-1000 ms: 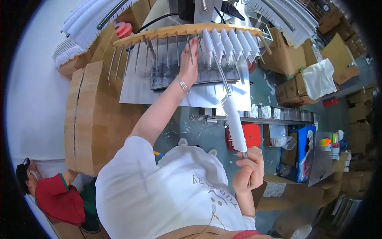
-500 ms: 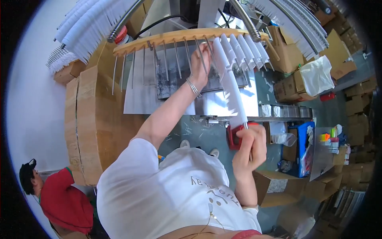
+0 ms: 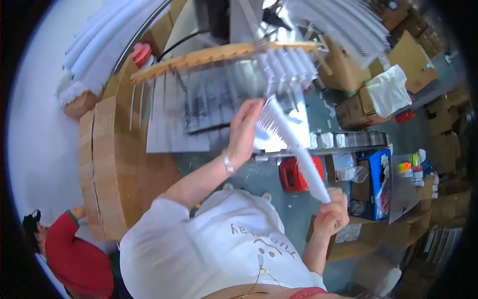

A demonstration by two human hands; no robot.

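Note:
A long metal rod threaded with thin white pieces (image 3: 293,137) slants in front of me, its far end by the wooden rack. My right hand (image 3: 332,212) is closed round the near end of that rod. At the far end, my left hand (image 3: 244,127) presses its fingers together on the edge of the white pieces; its fingertips are partly hidden. Beyond it, the wooden bar (image 3: 199,59) carries several metal rods, blurred by motion. Several rods at the bar's right side hold white pieces (image 3: 289,67) like those in my hands.
A metal-topped table (image 3: 169,142) stands under the rack. Tall cardboard boxes (image 3: 102,164) rise at the left, near a person in red (image 3: 77,254). To the right are a red stool (image 3: 291,174), a blue bin (image 3: 373,172) and an open carton (image 3: 343,244). White bundles hang at both upper sides.
Both hands have drawn the loaded rod toward me and away from the wooden bar. My left hand has come nearer; my right hand has moved right and down. The view has shifted slightly.

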